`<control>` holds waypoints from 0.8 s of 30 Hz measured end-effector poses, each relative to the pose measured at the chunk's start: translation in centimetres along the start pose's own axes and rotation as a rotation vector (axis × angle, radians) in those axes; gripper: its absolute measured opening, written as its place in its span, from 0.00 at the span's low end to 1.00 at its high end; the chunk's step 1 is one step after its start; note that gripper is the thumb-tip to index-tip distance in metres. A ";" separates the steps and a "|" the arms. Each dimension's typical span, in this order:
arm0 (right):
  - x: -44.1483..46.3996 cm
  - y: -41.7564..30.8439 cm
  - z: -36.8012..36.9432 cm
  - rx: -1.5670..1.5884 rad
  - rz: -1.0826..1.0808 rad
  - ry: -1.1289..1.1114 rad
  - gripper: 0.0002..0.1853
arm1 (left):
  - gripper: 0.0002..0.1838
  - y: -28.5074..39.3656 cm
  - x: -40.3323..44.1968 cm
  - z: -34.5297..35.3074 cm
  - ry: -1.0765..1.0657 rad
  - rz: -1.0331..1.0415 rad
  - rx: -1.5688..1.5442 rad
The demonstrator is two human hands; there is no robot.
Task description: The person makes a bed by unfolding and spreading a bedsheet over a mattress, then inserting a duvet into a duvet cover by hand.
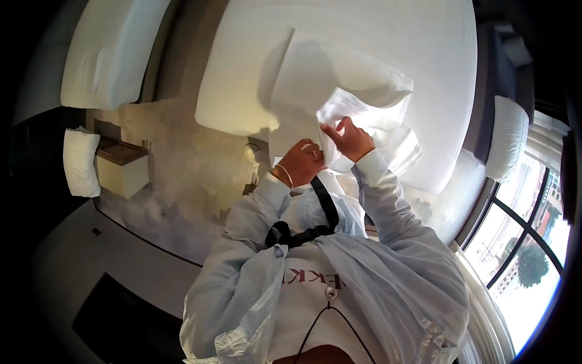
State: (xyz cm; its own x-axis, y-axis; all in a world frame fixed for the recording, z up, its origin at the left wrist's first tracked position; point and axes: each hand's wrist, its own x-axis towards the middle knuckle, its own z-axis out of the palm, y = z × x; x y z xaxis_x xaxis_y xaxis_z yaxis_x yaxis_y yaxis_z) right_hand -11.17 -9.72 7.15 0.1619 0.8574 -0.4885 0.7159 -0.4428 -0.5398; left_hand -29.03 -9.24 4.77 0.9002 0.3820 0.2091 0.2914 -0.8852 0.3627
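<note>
Necklace point(330, 294) hangs behind my hands; my left hand point(298, 165) and right hand point(353, 142) grip white cloth point(367, 115), seemingly to steady its raised fold.

A bedroom is surrounding the right grip point(353, 141): a white-covered bed point(427, 45) is spreading beyond it, a second bed point(115, 54) is standing far to its left, white pillows point(508, 138) are resting on either side, and a window point(526, 227) is glowing well right.
</note>
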 end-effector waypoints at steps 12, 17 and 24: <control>-6.0 -18.7 14.1 0.084 -0.022 0.045 0.23 | 0.08 -4.3 -18.0 -9.2 0.141 0.148 -0.072; -4.5 -20.4 19.2 0.056 -0.152 0.418 0.21 | 0.06 -5.7 -25.4 -14.2 0.118 -0.018 -0.018; -7.2 -34.3 11.5 0.690 -0.554 0.982 0.13 | 0.15 -10.8 -32.4 -23.0 0.587 -0.480 -0.817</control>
State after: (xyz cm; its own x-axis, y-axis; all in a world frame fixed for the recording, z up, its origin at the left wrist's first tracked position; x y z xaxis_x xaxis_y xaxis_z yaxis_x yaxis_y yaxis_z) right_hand -44.74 -3.68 21.27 0.5924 0.6698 0.4477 0.4029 0.2349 -0.8846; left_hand -68.82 -5.93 14.96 0.3959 0.8951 0.2053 0.0731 -0.2536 0.9646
